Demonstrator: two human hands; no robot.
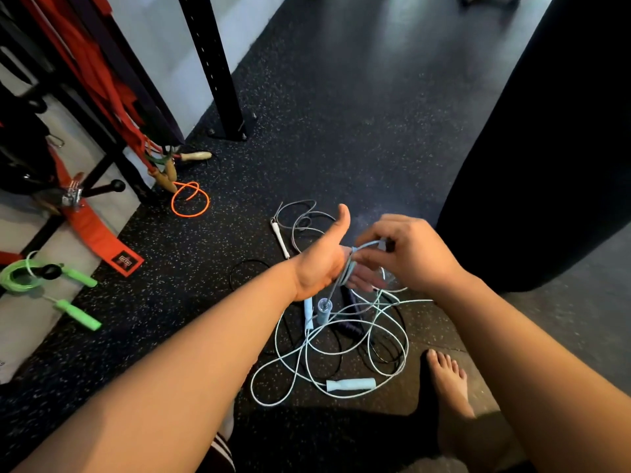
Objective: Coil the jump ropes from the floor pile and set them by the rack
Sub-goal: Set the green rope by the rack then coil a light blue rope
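We see the left hand (pixel 322 259) held out flat, thumb straight up, its fingers stretched forward and partly hidden behind the right hand (pixel 409 252); several turns of the light blue rope (pixel 347 272) lie wound round those fingers; the right hand pinches the same cord between thumb and fingertips just above the turns, and what lies under its palm we cannot see.

One blue handle (pixel 323 310) hangs below the left hand, though we cannot tell whether it touches the floor (pixel 341 114); the rest of the cord spreads in loose loops on the floor beneath both forearms, ending at a second handle (pixel 351 384) lying flat near a bare foot (pixel 447 380); a paler handle (pixel 308 312) sits just beside the hanging one, and we cannot tell which rope it belongs to; a black cord (pixel 247 268) runs under the blue loops, mostly lost against the dark floor.

Beyond the left hand lies a grey rope (pixel 300 216) with a white handle (pixel 280 238); farther off, near the foot of the rack post (pixel 222 80), an orange cord (pixel 190 199) curls beside wooden handles (pixel 169 174); a green rope (pixel 20 274) lies coiled at the left, on a pale strip by the floor's edge; a black bag (pixel 546 148) fills the right, cut off at the top.
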